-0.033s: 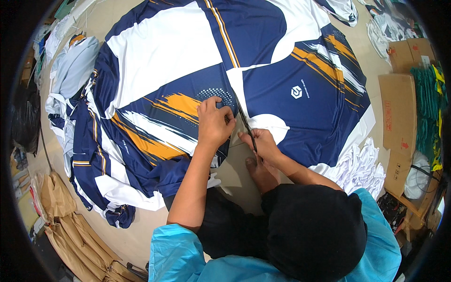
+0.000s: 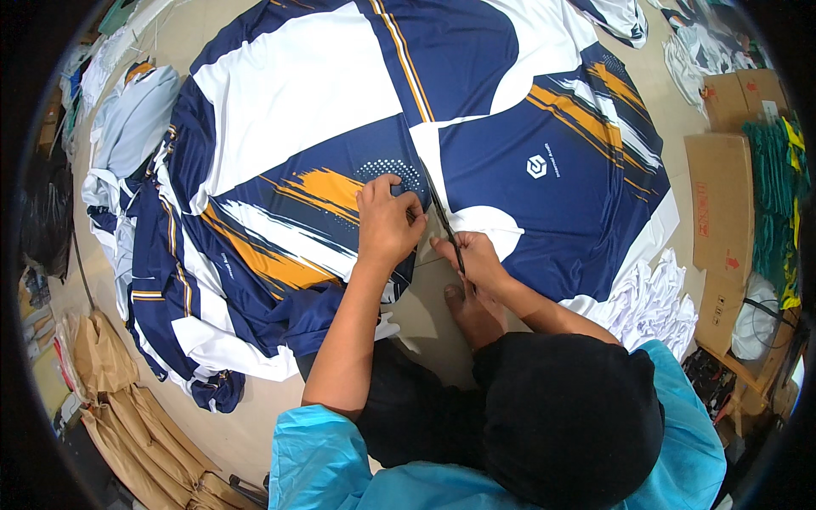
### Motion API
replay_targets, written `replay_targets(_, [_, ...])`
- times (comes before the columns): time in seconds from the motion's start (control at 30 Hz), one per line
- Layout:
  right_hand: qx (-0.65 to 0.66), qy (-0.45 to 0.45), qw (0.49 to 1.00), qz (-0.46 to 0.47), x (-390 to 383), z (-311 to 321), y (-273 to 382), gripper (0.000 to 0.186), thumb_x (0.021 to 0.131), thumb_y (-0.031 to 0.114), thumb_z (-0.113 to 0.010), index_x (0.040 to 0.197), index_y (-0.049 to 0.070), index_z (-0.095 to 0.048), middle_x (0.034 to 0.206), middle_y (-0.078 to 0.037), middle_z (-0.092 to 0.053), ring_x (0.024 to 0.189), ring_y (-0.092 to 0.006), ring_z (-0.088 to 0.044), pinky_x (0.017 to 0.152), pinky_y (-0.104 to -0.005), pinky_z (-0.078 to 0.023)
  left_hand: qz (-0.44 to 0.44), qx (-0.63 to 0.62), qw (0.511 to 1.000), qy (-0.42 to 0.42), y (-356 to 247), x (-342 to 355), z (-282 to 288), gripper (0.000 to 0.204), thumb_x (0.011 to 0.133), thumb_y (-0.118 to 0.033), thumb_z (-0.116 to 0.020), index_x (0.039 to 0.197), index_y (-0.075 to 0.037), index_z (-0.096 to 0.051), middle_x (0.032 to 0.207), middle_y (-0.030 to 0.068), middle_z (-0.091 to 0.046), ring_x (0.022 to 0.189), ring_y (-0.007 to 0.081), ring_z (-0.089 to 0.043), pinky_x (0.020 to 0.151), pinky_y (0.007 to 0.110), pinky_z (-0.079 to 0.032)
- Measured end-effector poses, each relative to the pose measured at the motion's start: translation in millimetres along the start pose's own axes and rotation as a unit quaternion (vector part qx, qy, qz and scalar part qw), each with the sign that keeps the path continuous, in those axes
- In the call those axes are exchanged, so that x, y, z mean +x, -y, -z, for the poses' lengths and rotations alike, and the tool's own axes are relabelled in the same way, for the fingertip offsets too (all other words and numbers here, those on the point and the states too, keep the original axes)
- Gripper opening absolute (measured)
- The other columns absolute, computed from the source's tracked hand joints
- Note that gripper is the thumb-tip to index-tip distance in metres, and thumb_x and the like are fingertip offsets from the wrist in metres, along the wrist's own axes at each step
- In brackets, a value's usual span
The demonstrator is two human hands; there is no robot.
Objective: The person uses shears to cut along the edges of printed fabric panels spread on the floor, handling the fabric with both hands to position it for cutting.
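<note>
Large navy, white and orange printed fabric (image 2: 340, 136) lies spread over the floor in front of me. My right hand (image 2: 476, 263) is closed around the handles of dark scissors (image 2: 444, 223), whose long blades point away from me, along the gap between two printed areas. The blade tips reach the white strip near the fabric's middle. Left of the blades, my left hand (image 2: 389, 221) has its fingers curled on the edge of the navy panel with the dotted pattern and orange streaks, pinching it. A navy panel with a white emblem (image 2: 536, 167) lies to the right.
Crumpled printed garments (image 2: 183, 280) are heaped at left, with white scraps (image 2: 650, 306) at right. A bare foot (image 2: 474, 314) is just below my right hand. Cardboard boxes (image 2: 721, 246) and green bundles (image 2: 769, 204) stand at the right edge; brown paper (image 2: 140, 425) lies lower left.
</note>
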State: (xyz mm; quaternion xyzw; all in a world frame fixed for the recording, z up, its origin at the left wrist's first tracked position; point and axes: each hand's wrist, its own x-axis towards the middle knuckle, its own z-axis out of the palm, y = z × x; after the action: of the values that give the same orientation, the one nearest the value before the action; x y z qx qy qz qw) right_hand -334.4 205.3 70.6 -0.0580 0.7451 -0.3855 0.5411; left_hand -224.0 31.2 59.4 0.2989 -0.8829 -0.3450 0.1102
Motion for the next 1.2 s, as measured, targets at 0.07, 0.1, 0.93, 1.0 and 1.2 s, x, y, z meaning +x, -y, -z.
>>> replay_targets(0.07, [-0.003, 0.008, 1.000, 0.006, 5.4, 2.1, -0.8, 0.044, 0.097, 0.041, -0.084, 0.080, 0.000, -0.076, 0.067, -0.002, -0.066, 0.058, -0.0091, -0.058, 0.052, -0.0292, -0.043, -0.002, -0.003, 1.000, -0.002, -0.2, 0.1, -0.4, 0.014, 0.079, -0.018, -0.089, 0.085, -0.010, -0.079, 0.134, 0.0201, -0.061, 0.133, 0.0420, -0.052, 0.114, 0.051, -0.041])
replay_targets(0.1, [-0.005, 0.013, 1.000, 0.010, 7.2, 1.8, -1.0, 0.045, 0.097, 0.041, -0.084, 0.079, 0.001, -0.076, 0.066, -0.001, -0.066, 0.057, -0.0088, -0.058, 0.051, -0.0291, -0.042, -0.002, -0.004, 1.000, -0.003, 0.8, -0.3, -0.2, 0.014, 0.079, -0.018, -0.089, 0.085, -0.010, -0.079, 0.134, 0.0201, -0.061, 0.133, 0.0419, -0.052, 0.114, 0.051, -0.041])
replay_targets(0.93, [0.007, 0.003, 0.999, 0.047, 26.7, -1.7, -1.2, 0.050, 0.097, 0.046, -0.085, 0.071, 0.006, -0.070, 0.058, 0.003, -0.057, 0.048, -0.0071, -0.049, 0.046, -0.0280, -0.035, 0.016, 0.006, 1.000, 0.003, 0.8, -0.7, -1.5, 0.013, 0.078, -0.018, -0.089, 0.085, -0.013, -0.079, 0.136, 0.0152, -0.061, 0.132, 0.0388, -0.052, 0.117, 0.055, -0.037])
replay_targets(1.0, [0.010, 0.007, 0.999, 0.037, 23.8, -1.1, 4.4, 0.051, 0.097, 0.048, -0.084, 0.070, 0.007, -0.070, 0.058, 0.004, -0.057, 0.049, -0.0067, -0.049, 0.046, -0.0277, -0.035, 0.015, 0.003, 1.000, 0.000, 1.4, -1.1, -1.9, 0.013, 0.077, -0.017, -0.089, 0.085, -0.013, -0.079, 0.136, 0.0152, -0.061, 0.131, 0.0388, -0.052, 0.117, 0.055, -0.036])
replay_targets(1.2, [0.021, 0.013, 0.999, 0.042, 20.2, -2.8, 9.3, 0.053, 0.096, 0.051, -0.085, 0.069, 0.008, -0.069, 0.057, 0.004, -0.056, 0.049, -0.0066, -0.049, 0.046, -0.0272, -0.035, -0.005, -0.002, 1.000, -0.012, 5.5, -1.4, -3.7, 0.014, 0.077, -0.017, -0.089, 0.087, -0.013, -0.079, 0.135, 0.0153, -0.061, 0.131, 0.0386, -0.052, 0.113, 0.056, -0.037])
